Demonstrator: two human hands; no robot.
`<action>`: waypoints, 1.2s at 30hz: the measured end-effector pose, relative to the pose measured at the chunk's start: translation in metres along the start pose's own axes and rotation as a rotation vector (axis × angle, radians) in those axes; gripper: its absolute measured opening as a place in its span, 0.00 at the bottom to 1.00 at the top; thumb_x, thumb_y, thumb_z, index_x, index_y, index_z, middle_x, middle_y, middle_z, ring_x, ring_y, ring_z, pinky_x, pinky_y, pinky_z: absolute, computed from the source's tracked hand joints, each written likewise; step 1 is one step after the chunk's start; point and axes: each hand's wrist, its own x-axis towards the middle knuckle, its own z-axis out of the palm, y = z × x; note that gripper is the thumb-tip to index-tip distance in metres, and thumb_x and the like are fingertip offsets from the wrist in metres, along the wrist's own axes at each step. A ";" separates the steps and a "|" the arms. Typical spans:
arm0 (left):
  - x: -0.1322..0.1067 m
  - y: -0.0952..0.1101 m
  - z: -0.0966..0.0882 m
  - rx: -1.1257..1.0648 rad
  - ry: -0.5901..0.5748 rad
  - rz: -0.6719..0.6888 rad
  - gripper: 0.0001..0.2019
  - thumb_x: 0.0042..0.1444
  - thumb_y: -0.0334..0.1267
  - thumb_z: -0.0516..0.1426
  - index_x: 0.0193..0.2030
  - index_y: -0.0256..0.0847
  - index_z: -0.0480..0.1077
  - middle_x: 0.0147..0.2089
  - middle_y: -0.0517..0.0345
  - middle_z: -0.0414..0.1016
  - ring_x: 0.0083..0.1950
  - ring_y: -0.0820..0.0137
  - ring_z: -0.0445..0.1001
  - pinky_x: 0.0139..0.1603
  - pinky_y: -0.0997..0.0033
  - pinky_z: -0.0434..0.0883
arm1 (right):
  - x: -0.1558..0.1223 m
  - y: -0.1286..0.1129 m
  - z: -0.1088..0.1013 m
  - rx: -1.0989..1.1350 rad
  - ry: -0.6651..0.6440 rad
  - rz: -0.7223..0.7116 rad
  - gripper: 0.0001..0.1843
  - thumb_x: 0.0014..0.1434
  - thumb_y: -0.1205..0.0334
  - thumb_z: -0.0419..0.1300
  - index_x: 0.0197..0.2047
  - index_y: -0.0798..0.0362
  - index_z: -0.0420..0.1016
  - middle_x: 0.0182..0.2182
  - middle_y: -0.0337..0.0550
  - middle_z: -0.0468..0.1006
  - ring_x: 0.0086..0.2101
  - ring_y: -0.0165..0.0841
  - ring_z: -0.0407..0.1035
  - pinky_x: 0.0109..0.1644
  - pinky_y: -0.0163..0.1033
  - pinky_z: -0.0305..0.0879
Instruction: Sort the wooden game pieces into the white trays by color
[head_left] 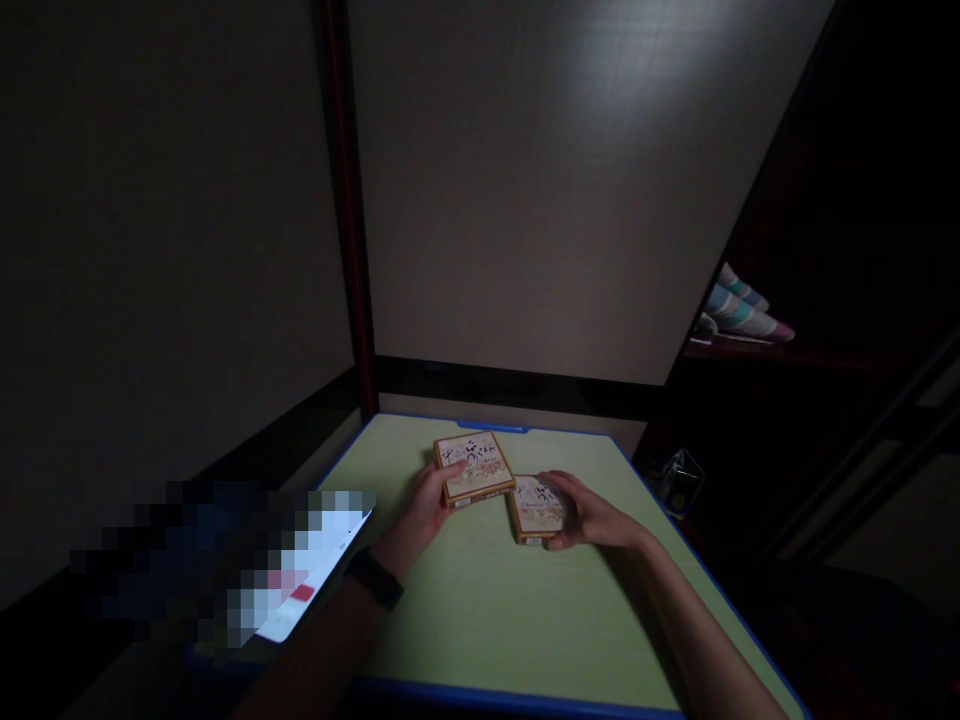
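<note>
Broadly, a pale wall panel [525, 220] with a soft sheen near its top closes off the far side, bounded on the left by a reddish-brown post [346, 200]. Before it stands a yellow-green tabletop [487, 620] bordered in blue; its far edge lies near the wall, and open room is found mainly on the near part, between the forearms. At the left border, a lit screen [322, 565], partly pixelated, takes up room beside the left forearm. Beyond the right edge, a dark shelf bears striped fabric [742, 305] in blue, turquoise, white and pink.

The left hand [429, 505] and right hand [589, 512] are near each other over the far half of the tabletop, each with one flat box. The left box [480, 475] and the right box [534, 510] look alike: squarish, with cream faces, ochre borders, dark brushlike characters and a reddish print low on the face. Their adjoining corners overlap in view; whether they touch cannot be told. The left fingers grasp the left box from its side, thumb across the top; the right fingers curl around the right side of the right box. A dark object [681, 485], too dim to identify, sits just past the right edge. A black wristband [375, 580] circles the left wrist.
</note>
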 end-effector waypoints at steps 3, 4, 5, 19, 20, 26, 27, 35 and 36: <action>0.000 -0.001 0.001 0.008 -0.014 -0.037 0.23 0.53 0.27 0.61 0.57 0.28 0.71 0.49 0.36 0.81 0.48 0.53 0.81 0.48 0.57 0.80 | -0.010 0.004 -0.013 0.038 -0.056 0.046 0.62 0.32 0.41 0.76 0.68 0.54 0.61 0.66 0.57 0.57 0.64 0.53 0.55 0.70 0.54 0.47; 0.000 -0.001 0.001 0.011 -0.022 -0.048 0.22 0.53 0.27 0.61 0.56 0.28 0.71 0.49 0.36 0.81 0.47 0.53 0.82 0.47 0.57 0.80 | -0.014 0.005 -0.016 0.036 -0.066 0.068 0.63 0.32 0.40 0.76 0.68 0.54 0.60 0.67 0.58 0.55 0.65 0.54 0.53 0.71 0.55 0.45; 0.000 -0.002 0.001 0.012 -0.026 -0.058 0.22 0.53 0.27 0.61 0.56 0.28 0.71 0.48 0.36 0.81 0.46 0.54 0.82 0.47 0.57 0.80 | -0.017 0.005 -0.019 0.022 -0.064 0.089 0.64 0.33 0.40 0.76 0.69 0.54 0.59 0.68 0.60 0.52 0.67 0.55 0.50 0.71 0.56 0.43; -0.001 0.002 0.003 0.106 -0.048 -0.091 0.20 0.52 0.34 0.60 0.53 0.34 0.72 0.41 0.46 0.82 0.39 0.60 0.82 0.36 0.67 0.77 | 0.089 -0.116 0.024 -0.506 -0.251 -0.113 0.69 0.34 0.41 0.76 0.74 0.42 0.47 0.72 0.58 0.46 0.69 0.65 0.36 0.67 0.70 0.37; 0.001 0.003 0.002 0.104 -0.045 -0.092 0.19 0.53 0.36 0.60 0.52 0.34 0.72 0.40 0.46 0.82 0.38 0.60 0.82 0.35 0.68 0.77 | 0.094 -0.120 0.027 -0.517 -0.275 -0.109 0.69 0.34 0.42 0.77 0.74 0.43 0.48 0.70 0.59 0.50 0.68 0.64 0.40 0.66 0.68 0.41; -0.004 0.014 0.002 -0.154 0.014 -0.171 0.27 0.62 0.58 0.48 0.51 0.37 0.72 0.46 0.43 0.81 0.45 0.56 0.79 0.42 0.56 0.76 | 0.106 -0.132 0.027 -0.555 -0.177 -0.177 0.60 0.40 0.47 0.75 0.72 0.47 0.53 0.59 0.55 0.65 0.56 0.52 0.61 0.59 0.53 0.59; -0.007 0.014 0.003 -0.189 -0.013 -0.197 0.31 0.61 0.62 0.45 0.53 0.38 0.72 0.48 0.41 0.80 0.48 0.53 0.78 0.44 0.51 0.76 | 0.107 -0.135 0.026 -0.561 -0.159 -0.182 0.60 0.40 0.47 0.75 0.72 0.48 0.54 0.58 0.55 0.66 0.55 0.52 0.62 0.58 0.54 0.59; -0.008 0.004 0.002 -0.127 -0.204 -0.105 0.37 0.58 0.69 0.39 0.59 0.45 0.68 0.64 0.43 0.70 0.65 0.46 0.66 0.55 0.36 0.67 | 0.113 -0.144 0.015 -0.423 -0.219 -0.247 0.62 0.40 0.45 0.74 0.73 0.51 0.52 0.65 0.58 0.60 0.63 0.54 0.54 0.66 0.56 0.51; -0.007 0.002 0.000 -0.147 -0.240 -0.101 0.36 0.57 0.68 0.41 0.58 0.46 0.69 0.63 0.44 0.71 0.64 0.46 0.66 0.56 0.36 0.66 | 0.114 -0.144 0.010 -0.378 -0.217 -0.268 0.62 0.40 0.45 0.75 0.73 0.51 0.52 0.65 0.57 0.60 0.63 0.54 0.54 0.66 0.56 0.50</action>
